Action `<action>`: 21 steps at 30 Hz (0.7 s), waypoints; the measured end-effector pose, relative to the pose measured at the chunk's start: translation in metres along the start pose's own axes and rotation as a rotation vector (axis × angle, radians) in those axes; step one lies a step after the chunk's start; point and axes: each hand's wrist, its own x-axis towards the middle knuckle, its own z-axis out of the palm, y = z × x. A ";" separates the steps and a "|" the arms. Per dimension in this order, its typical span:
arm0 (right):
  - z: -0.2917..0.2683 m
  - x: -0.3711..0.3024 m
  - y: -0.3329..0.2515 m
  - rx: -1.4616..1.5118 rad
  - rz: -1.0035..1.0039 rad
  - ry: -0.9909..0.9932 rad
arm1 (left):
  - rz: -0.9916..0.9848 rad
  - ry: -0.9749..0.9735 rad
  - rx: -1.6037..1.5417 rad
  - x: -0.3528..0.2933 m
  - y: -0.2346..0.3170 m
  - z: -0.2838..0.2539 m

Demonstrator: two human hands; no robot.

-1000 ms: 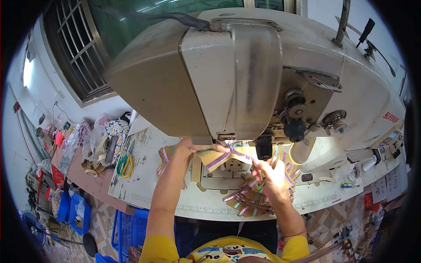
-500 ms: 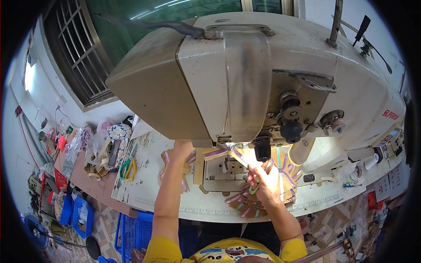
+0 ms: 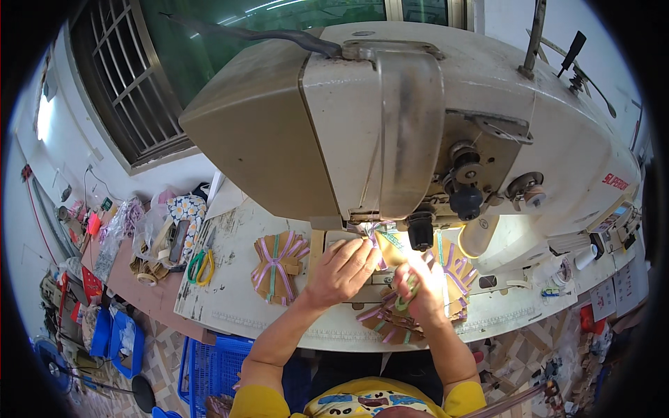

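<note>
My left hand [image 3: 341, 274] is closed at the needle area of a large sewing machine [image 3: 355, 132]. Its fingertips pinch the edge of a brown piece with purple ribbon [image 3: 377, 254]. Just right of it, under the lamp's glare, my right hand [image 3: 421, 287] is closed around a light green looped handle [image 3: 407, 294]; the rest of that tool is hidden in the palm. Brown pieces crossed by purple and green ribbons [image 3: 394, 322] lie stacked beneath and beside the right hand. Another such ribboned piece [image 3: 275, 267] lies flat to the left of my left forearm.
Scissors with green and yellow handles [image 3: 202, 267] lie on the white table [image 3: 230, 279] at left. Beyond them are plastic bags and a flowered cloth [image 3: 187, 210]. Blue baskets [image 3: 216, 366] stand below the table's front edge. A thread spool [image 3: 584, 259] is at right.
My left hand has come back from behind the machine head to the needle area, uncovering the ribboned piece at left. My right hand has moved slightly and keeps the green handle; the ribbon strip no longer stretches from it.
</note>
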 end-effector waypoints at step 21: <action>-0.028 0.017 -0.013 0.032 -0.002 -0.038 | 0.161 0.048 -0.029 -0.009 -0.012 -0.004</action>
